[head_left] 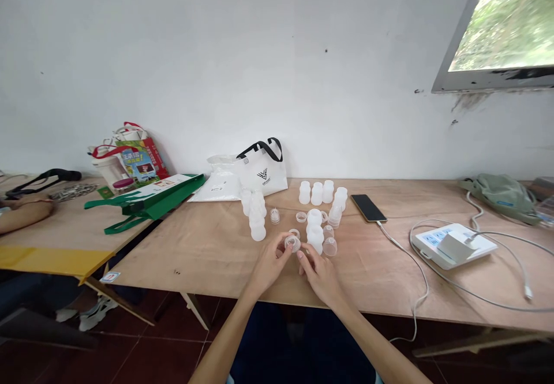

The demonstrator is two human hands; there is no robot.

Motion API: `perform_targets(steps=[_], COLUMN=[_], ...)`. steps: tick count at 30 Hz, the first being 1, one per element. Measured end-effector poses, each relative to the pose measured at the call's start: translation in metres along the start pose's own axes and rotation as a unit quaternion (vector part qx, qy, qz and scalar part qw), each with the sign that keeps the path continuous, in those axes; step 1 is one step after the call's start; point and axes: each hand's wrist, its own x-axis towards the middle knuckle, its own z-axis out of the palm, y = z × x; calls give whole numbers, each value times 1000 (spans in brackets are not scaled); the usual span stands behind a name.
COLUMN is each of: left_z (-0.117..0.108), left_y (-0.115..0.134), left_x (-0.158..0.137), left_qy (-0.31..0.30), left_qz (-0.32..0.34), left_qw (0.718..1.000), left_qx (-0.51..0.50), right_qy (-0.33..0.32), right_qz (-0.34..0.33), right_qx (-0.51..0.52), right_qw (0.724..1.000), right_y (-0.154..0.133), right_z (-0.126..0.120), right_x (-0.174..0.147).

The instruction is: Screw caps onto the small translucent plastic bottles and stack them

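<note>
My left hand (273, 253) pinches a clear plastic ring-shaped piece (292, 243) just above the table. My right hand (318, 265) is close to the piece's right side, its fingers curled and slightly apart; whether a fingertip touches it I cannot tell. Behind the piece lies another clear ring (294, 232), partly hidden. White translucent small bottles (314, 231) stand in a row to the right, beside clear dome caps (329, 246). More bottles (257, 222) stand to the left, near a clear nipple-shaped top (274, 215). Several bottles (317, 193) stand farther back, with a loose ring (301, 217) in front.
A white bag (264, 170) and plastic packet (220, 182) rest against the wall. A charging phone (369, 208), white box (454, 245), cables and grey-green cloth item (502, 196) lie right. Left are a green bag (147, 202) and another person's arm (28, 212).
</note>
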Motion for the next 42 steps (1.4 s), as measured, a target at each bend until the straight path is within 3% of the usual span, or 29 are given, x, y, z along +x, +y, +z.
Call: perform_targets(steps=[10,16,26,36,42], left_z=[-5,-4,-3,-4,-5], left_y=[1,2,-3,6,10], left_x=[0,0,-2,-5,-5], left_qy=[37,41,40,23,14], left_qz=[-33,-35,-28,-22,-23], left_qw=[996,995,995,994,993], left_qx=[-78,-82,-89,-106,-115], right_qy=[133,235,115,106,94], right_qz=[-42,-96,-150,-144,-101], right_qx=[34,-87,-126,-72,-39], right_qw=[990,963,974,981,990], right_y=[-5,5,24,12,13], right_z=[-9,-29,-10,-11,-10], right_x=[-2,11,12,9,7])
